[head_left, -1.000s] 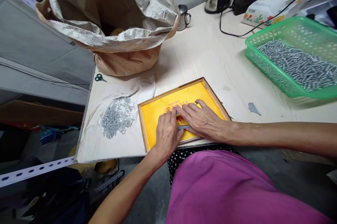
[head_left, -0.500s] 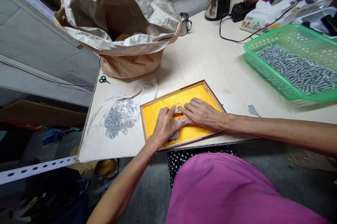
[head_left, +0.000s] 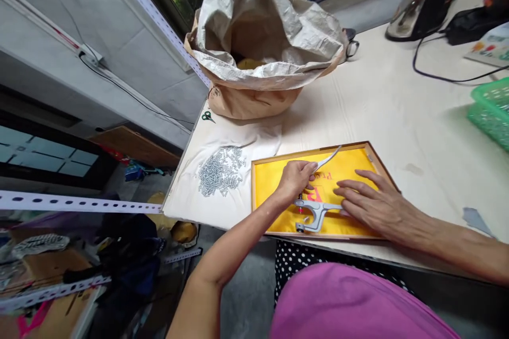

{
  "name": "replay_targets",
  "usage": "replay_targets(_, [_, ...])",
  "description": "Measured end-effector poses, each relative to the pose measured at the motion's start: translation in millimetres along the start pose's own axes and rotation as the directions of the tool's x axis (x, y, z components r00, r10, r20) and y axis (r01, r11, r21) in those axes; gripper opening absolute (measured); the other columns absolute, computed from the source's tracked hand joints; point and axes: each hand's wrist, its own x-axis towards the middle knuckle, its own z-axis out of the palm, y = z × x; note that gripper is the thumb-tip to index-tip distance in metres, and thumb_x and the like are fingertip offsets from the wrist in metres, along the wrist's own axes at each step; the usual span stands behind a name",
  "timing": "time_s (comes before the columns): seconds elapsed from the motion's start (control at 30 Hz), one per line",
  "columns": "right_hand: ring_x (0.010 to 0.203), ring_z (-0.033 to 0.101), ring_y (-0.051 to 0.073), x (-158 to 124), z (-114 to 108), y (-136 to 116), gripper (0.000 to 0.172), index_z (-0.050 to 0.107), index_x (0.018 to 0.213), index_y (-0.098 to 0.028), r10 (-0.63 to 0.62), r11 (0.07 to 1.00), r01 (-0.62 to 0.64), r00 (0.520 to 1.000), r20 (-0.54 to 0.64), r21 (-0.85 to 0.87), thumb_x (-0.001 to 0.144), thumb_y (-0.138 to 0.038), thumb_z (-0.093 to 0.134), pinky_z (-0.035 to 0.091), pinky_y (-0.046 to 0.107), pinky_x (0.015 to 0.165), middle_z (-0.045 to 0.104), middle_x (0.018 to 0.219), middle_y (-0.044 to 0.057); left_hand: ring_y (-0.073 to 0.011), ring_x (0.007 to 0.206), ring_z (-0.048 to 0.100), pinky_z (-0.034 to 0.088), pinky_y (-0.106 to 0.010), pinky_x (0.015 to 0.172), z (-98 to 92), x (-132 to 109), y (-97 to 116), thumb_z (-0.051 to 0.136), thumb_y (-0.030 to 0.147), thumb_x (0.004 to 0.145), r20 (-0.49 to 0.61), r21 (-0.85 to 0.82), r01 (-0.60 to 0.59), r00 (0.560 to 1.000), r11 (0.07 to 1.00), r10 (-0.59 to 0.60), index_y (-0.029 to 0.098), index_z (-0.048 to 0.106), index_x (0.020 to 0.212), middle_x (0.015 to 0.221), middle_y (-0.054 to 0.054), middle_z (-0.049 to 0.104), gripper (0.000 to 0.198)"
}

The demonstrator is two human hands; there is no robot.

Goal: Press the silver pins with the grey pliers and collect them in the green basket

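Observation:
A pair of grey snap-fastener pliers (head_left: 317, 215) lies over a shallow wooden tray (head_left: 254, 185) lined with yellow. Its C-shaped head faces left, with a small red part at the jaw. My left hand (head_left: 295, 180) is closed on the pliers, fingers pinching near the raised curved handle, which slants up to the right. My right hand (head_left: 371, 201) is open, fingers spread over the tray's right half, and its fingertips are at the end of the lower handle. Whether they press on it I cannot tell. Reddish print shows on the yellow lining between the hands.
Small metal pins or screws (head_left: 220, 172) lie heaped on a white cloth to the left. Behind stand a large woven sack (head_left: 254, 100) and green-handled scissors (head_left: 207, 116). A green basket (head_left: 491, 111) and an electric kettle (head_left: 417, 5) are at the right.
Both hands were together over the pliers; now they are apart, the right one moved right and spread. The pliers' handles now stand wide apart. The view has shifted left.

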Motion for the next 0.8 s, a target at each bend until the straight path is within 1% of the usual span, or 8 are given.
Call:
replay_targets(0.13, [0.064, 0.051, 0.015, -1, -7, -9, 0.028, 0.057, 0.084, -0.021, 0.092, 0.993, -0.099, 0.99, 0.105, 0.059, 0.099, -0.013, 0.034, 0.036, 0.038, 0.085, 0.056, 0.067, -0.002, -0.0117, 0.054, 0.056, 0.046, -0.022, 0.054, -11.2, 3, 2, 0.05, 0.044, 0.093, -0.058, 0.136, -0.082, 0.994, 0.987, 0.09, 0.014, 0.067, 0.074, 0.063, 0.0, 0.058, 0.039])
replay_targets(0.23, [0.063, 0.05, 0.015, -5, -11, -8, 0.029, 0.055, 0.089, -0.022, 0.13, 0.975, -0.148, 0.985, 0.117, 0.167, 0.097, -0.008, 0.031, 0.034, 0.035, 0.08, 0.055, 0.071, -0.002, -0.0186, 0.077, 0.062, 0.049, -0.029, 0.075, -54.5, 6, -7, 0.049, 0.038, 0.095, -0.253, 0.42, -0.165, 0.923, 0.893, 0.289, 0.017, 0.071, 0.078, 0.077, -0.005, 0.066, 0.035])
replay_targets(0.3, [0.064, 0.05, 0.015, -9, -12, -7, 0.026, 0.054, 0.092, -0.022, 0.154, 0.963, -0.172, 0.983, 0.098, 0.207, 0.098, -0.01, 0.032, 0.033, 0.035, 0.08, 0.055, 0.072, -0.003, -0.0223, 0.092, 0.06, 0.046, -0.033, 0.086, -94.1, 8, -20, 0.046, 0.03, 0.096, -0.456, 0.599, -0.039, 0.804, 0.8, 0.381, 0.018, 0.073, 0.086, 0.09, -0.009, 0.067, 0.031])
replay_targets(0.37, [0.065, 0.051, 0.014, -14, -10, -7, 0.024, 0.054, 0.096, -0.023, 0.184, 0.947, -0.202, 0.978, 0.095, 0.251, 0.099, -0.012, 0.032, 0.033, 0.035, 0.081, 0.056, 0.074, -0.003, -0.0256, 0.097, 0.056, 0.044, -0.036, 0.087, -130.3, 9, -36, 0.047, 0.026, 0.095, -0.553, 0.702, 0.178, 0.746, 0.689, 0.371, 0.017, 0.074, 0.094, 0.096, -0.011, 0.065, 0.029])
replay_targets(0.47, [0.066, 0.052, 0.014, -21, -6, -10, 0.023, 0.054, 0.098, -0.023, 0.224, 0.92, -0.25, 0.967, 0.118, 0.302, 0.1, -0.014, 0.034, 0.033, 0.035, 0.082, 0.058, 0.075, -0.004, -0.0275, 0.099, 0.052, 0.042, -0.036, 0.085, -160.6, 11, -56, 0.047, 0.028, 0.095, -0.499, 0.802, 0.286, 0.803, 0.523, 0.326, 0.018, 0.075, 0.096, 0.097, -0.012, 0.064, 0.03])
replay_targets(0.6, [0.067, 0.054, 0.014, -23, -4, -14, 0.021, 0.056, 0.1, -0.023, 0.249, 0.911, -0.276, 0.96, 0.126, 0.307, 0.1, -0.015, 0.036, 0.034, 0.035, 0.082, 0.06, 0.076, -0.003, -0.0283, 0.101, 0.05, 0.042, -0.035, 0.079, -163.8, 20, -64, 0.046, 0.027, 0.095, -0.373, 0.889, 0.248, 0.88, 0.385, 0.294, 0.018, 0.075, 0.089, 0.096, -0.012, 0.064, 0.031])
replay_targets(0.73, [0.065, 0.053, 0.013, -18, -5, -11, 0.022, 0.056, 0.099, -0.021, 0.225, 0.933, -0.249, 0.967, 0.119, 0.261, 0.1, -0.014, 0.035, 0.034, 0.035, 0.083, 0.058, 0.073, -0.003, -0.0278, 0.102, 0.053, 0.043, -0.036, 0.08, -168.5, 28, -57, 0.049, 0.018, 0.09, -0.334, 0.9, 0.22, 0.902, 0.376, 0.272, 0.017, 0.074, 0.083, 0.095, -0.013, 0.066, 0.025])
replay_targets(0.8, [0.065, 0.053, 0.013, -15, -6, -9, 0.023, 0.056, 0.098, -0.02, 0.218, 0.945, -0.239, 0.969, 0.112, 0.222, 0.1, -0.012, 0.035, 0.034, 0.035, 0.084, 0.058, 0.071, -0.003, -0.0274, 0.102, 0.055, 0.044, -0.037, 0.085, -170.3, 25, -49, 0.051, 0.019, 0.089, -0.365, 0.871, 0.191, 0.868, 0.453, 0.336, 0.016, 0.073, 0.085, 0.095, -0.013, 0.068, 0.023])
